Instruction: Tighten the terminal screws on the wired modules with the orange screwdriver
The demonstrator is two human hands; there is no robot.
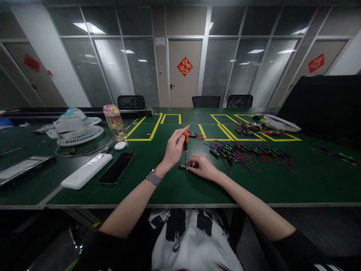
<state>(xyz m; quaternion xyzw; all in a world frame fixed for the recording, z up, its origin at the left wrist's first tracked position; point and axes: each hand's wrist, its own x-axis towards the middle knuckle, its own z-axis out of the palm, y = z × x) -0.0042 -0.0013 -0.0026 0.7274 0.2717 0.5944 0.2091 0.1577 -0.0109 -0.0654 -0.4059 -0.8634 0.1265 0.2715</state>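
My left hand (175, 146) is closed round the orange and black handle of a screwdriver (185, 142), which stands upright with its shaft pointing down. Its tip meets a small green circuit board (182, 166) lying on the table, or ends just over it. My right hand (201, 166) rests on the table with its fingers pinching the right end of that board, where a dark part shows. Another small board with thin wires (193, 134) lies just behind the screwdriver handle.
A pile of wired circuit boards (248, 150) spreads to the right. On the left are a black phone (117, 168), a white power strip (87, 171), a pink-lidded bottle (115, 122) and white fans (80, 130). Yellow tape (153, 131) marks the green table (169, 194). A black screen-like panel (324, 109) stands right.
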